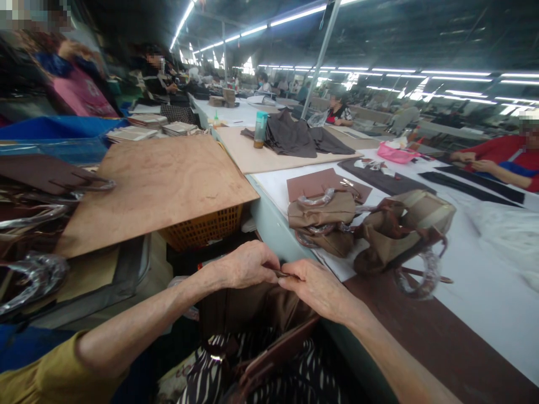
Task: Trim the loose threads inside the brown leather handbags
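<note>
A brown fabric handbag point(244, 308) rests over my lap, against black-and-white patterned clothing. My left hand point(248, 266) pinches its upper edge between thumb and fingers. Close beside it, almost touching, my right hand point(314, 283) is closed on the same edge, where a thin fold shows between the fingertips. Below hangs a reddish-brown strap or flap point(278, 350) that slants across the bag. The bag's inside and lower part are hidden. To the right, two more brown handbags, one nearer point(391, 230) and one behind point(324, 216), lie on the table, some handles wrapped in clear plastic.
A plywood board point(168, 182) lies at left above a yellow crate point(206, 224). Handbags point(37, 191) pile at far left near a blue bin point(54, 129). Dark cloth point(290, 132) and a bottle point(260, 129) stand farther back. A person in red point(501, 151) sits at right.
</note>
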Demonstrator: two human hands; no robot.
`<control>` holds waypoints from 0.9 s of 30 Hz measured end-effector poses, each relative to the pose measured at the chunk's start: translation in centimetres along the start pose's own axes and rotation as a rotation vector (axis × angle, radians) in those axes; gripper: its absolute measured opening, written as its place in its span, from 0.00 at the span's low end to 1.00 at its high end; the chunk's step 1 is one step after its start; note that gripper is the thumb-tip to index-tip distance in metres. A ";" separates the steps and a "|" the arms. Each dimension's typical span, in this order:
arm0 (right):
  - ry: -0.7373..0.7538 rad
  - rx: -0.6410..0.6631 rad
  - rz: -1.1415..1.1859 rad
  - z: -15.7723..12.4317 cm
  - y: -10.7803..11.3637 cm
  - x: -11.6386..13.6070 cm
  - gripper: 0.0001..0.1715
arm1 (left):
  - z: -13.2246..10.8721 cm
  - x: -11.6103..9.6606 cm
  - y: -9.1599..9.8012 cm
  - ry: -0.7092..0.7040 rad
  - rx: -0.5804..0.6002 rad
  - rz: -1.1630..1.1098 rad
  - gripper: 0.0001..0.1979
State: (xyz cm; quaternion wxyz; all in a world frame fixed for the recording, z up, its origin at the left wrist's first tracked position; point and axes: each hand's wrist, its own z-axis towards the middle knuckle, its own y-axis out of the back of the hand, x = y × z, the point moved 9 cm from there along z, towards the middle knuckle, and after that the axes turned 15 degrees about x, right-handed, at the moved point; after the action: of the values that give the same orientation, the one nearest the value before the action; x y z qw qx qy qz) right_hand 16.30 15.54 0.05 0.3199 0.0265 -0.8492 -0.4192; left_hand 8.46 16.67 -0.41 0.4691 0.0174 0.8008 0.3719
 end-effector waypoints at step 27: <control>0.027 0.027 0.229 1.5 -1.5 0.1 0.15 | -3.2 0.6 0.6 0.192 -0.013 -0.013 0.16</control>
State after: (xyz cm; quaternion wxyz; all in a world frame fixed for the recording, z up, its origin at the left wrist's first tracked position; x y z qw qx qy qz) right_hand 15.02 15.52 -1.64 0.3767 -0.0605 -0.8479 -0.3682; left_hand 5.48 15.42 0.44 0.3927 -0.0264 0.8398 0.3739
